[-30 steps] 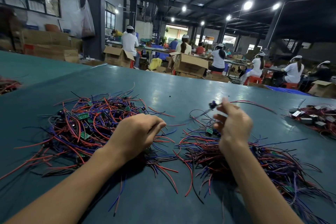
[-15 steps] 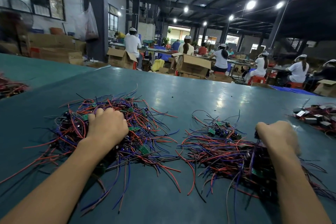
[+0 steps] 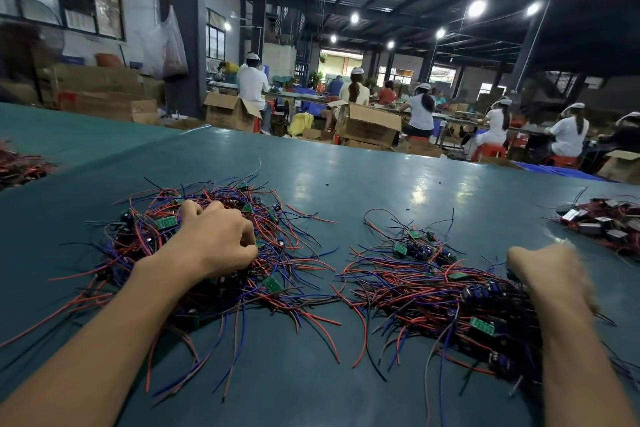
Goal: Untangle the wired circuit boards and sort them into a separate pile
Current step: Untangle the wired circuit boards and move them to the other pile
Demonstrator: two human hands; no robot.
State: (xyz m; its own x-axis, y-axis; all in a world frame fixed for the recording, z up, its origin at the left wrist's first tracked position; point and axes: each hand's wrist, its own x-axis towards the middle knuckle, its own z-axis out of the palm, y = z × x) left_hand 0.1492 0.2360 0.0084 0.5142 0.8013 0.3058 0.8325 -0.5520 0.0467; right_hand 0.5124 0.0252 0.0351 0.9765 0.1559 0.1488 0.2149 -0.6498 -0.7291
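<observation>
Digging into the tangled pile [image 3: 287,218]: our L hand [image 3: 214,243] curls round wires [image 3: 266,258]; R hand [image 3: 550,274] blurred, grip unclear. We'd tease one circuit board [image 3: 272,283] free slowly, no yanking.

Your left hand [image 3: 214,243] curls its fingers into the left tangle of wired boards [image 3: 138,239] on the green table [image 3: 346,177]. Your right hand [image 3: 547,274], blurred, sits at the right pile [image 3: 415,291].
</observation>
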